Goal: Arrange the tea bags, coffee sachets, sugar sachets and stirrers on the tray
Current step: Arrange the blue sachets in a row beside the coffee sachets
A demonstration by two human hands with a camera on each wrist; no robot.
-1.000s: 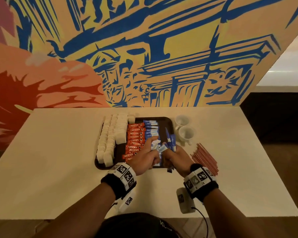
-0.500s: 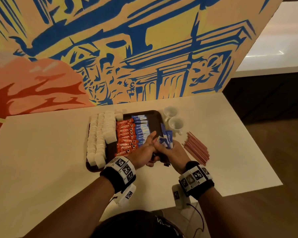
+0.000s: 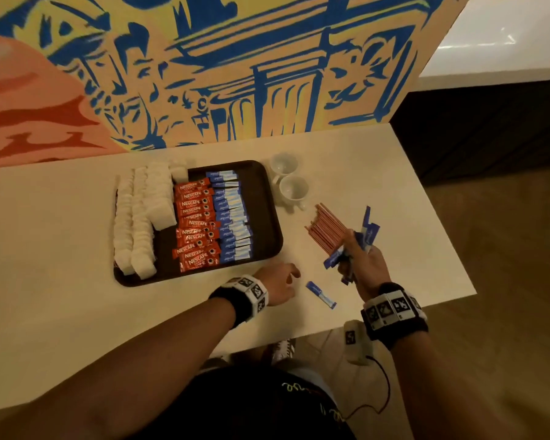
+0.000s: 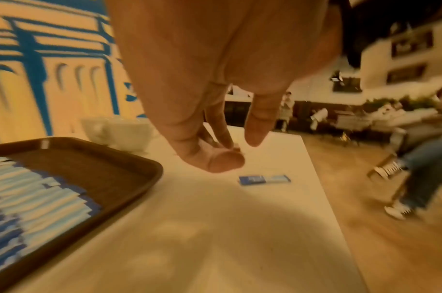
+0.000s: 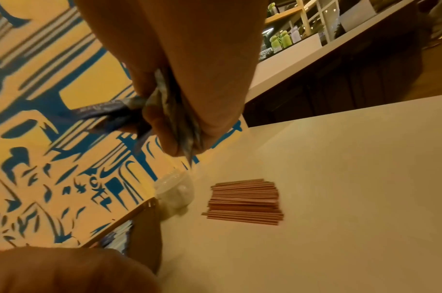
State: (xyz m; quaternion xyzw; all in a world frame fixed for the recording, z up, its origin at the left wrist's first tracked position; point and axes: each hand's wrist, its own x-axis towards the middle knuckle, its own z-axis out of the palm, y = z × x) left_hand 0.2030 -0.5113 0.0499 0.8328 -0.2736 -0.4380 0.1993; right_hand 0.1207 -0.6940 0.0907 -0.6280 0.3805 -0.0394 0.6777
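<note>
Loose sachet (image 3: 320, 295) on worktop (image 3: 61, 296): light, thin, slippery, best pinched mid-length; left hand (image 3: 278, 282) empty, fingers relaxed; right hand (image 3: 361, 262) clutches sachet bunch (image 3: 367, 231)

Your left hand (image 3: 278, 282) hangs low over the table (image 3: 61, 296), forearm reaching in from the lower left, fingers (image 4: 224, 160) loosely curled downward, holding nothing. Your right hand (image 3: 361, 262) is raised off to the right, back of the hand toward you, fingers clamped round a bunch of blue sachets (image 3: 367, 235) that fan out past the knuckles. Both wrists wear marker bands.
</note>
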